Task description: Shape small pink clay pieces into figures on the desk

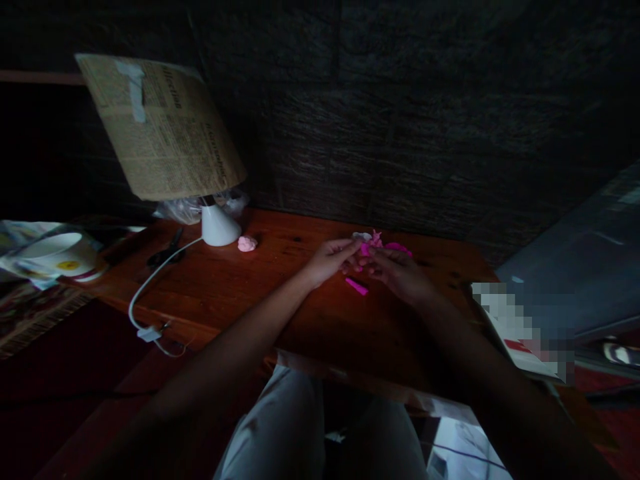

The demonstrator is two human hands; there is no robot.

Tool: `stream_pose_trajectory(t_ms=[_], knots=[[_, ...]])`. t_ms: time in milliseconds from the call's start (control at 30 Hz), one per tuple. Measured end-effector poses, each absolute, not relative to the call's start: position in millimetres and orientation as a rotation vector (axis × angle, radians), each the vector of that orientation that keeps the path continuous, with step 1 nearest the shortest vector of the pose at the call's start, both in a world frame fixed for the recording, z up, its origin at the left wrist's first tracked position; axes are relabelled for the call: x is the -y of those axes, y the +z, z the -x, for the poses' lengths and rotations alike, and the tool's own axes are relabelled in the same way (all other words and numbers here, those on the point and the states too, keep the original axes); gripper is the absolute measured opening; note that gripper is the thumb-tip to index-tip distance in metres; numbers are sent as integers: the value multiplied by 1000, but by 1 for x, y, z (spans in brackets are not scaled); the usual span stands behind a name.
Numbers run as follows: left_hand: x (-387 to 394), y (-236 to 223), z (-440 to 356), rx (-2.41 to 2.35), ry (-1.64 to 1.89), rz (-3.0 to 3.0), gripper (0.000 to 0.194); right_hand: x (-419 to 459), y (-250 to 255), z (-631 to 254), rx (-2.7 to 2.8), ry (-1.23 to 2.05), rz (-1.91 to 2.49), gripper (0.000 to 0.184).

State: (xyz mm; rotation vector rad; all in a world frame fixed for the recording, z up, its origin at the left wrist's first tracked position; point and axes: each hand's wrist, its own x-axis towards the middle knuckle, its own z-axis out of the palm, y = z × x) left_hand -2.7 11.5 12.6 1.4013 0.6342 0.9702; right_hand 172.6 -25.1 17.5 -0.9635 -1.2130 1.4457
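Note:
My left hand (331,259) and my right hand (397,272) meet over a wooden table (260,293), fingertips together on a small bright pink piece (365,250). More pink material (397,247) and a small white bit (361,236) lie just behind the fingers. A pink strip (357,285) rests on the table below my hands. A pale pink lump (247,243) sits further left, beside the lamp base. In the dim light it is hard to tell which hand holds the piece more.
A white lamp base (219,225) with a newspaper-print shade (160,127) stands at the back left, its white cord (150,293) running over the table's front edge. Scissors (167,252) lie near it. A cup (57,253) is at far left, papers (520,333) at right.

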Motion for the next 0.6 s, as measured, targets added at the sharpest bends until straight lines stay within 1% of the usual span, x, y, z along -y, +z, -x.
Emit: stream_pose_trajectory(t_ms=[67,200,333,467,600], knots=[[-11,13,3,-610,977,-1408,43,26,19,-171,1207,1395,995,36],[-11,13,3,-570,985,-1444,52,27,19,-168,1173,1282,1024,39],[-12,10,3,-568,993,-1491,53,28,15,-164,1119,1338,1011,36],[-13,5,3,-597,1054,-1605,43,28,14,-162,1046,1478,996,33],[-9,4,4,-685,1072,-1868,24,26,11,-165,950,1624,1012,28]])
